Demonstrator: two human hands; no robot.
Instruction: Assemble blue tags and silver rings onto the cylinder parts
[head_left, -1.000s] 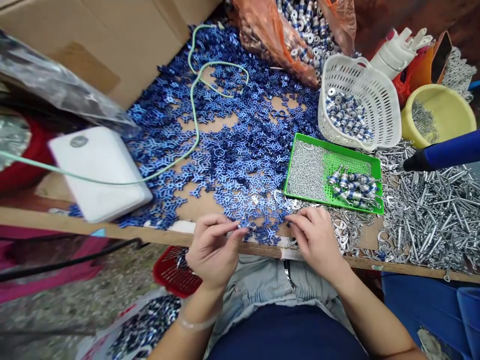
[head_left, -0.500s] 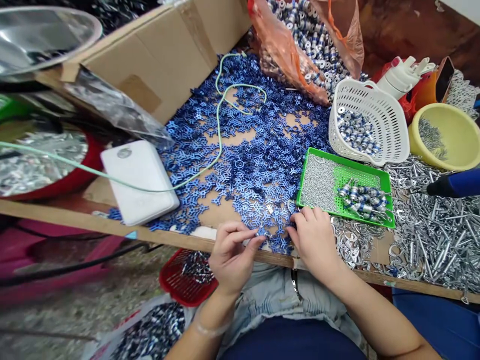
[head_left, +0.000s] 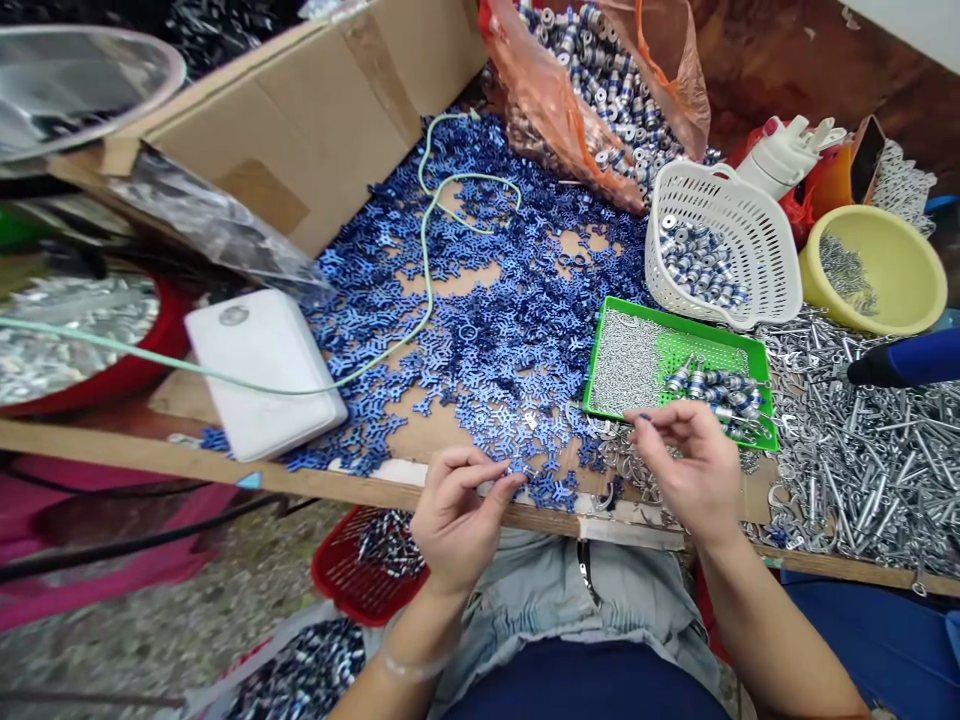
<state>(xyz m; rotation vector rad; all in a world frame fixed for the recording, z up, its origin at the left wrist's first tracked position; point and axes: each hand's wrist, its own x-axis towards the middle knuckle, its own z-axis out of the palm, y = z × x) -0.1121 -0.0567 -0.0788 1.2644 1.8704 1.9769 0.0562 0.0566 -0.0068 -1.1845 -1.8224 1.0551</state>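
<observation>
My left hand (head_left: 461,515) is over the table's front edge, thumb and forefinger pinched on a small blue branched metal piece (head_left: 517,466). My right hand (head_left: 694,470) is raised in front of the green tray (head_left: 679,425), thumb and fingers close together. A tiny dark thing shows at its fingertips, too small to name. Many similar blue branched pieces (head_left: 487,330) cover the tabletop ahead of my hands. The tray holds tiny silver parts (head_left: 626,360) on its left and several blue-and-silver cylinder assemblies (head_left: 716,390) on its right.
Behind the tray stand a white basket (head_left: 765,250) and a yellow bowl (head_left: 911,265). Silver pins (head_left: 862,470) are heaped on the right beneath a blue-handled tool (head_left: 904,362). A white box (head_left: 266,375) and a pale green cord (head_left: 360,372) lie left. A red basket (head_left: 337,565) sits below.
My right hand has lifted away from the blue pieces and moved right, towards the tray's front edge. My left hand keeps its pinch almost in place. The view has shifted slightly.
</observation>
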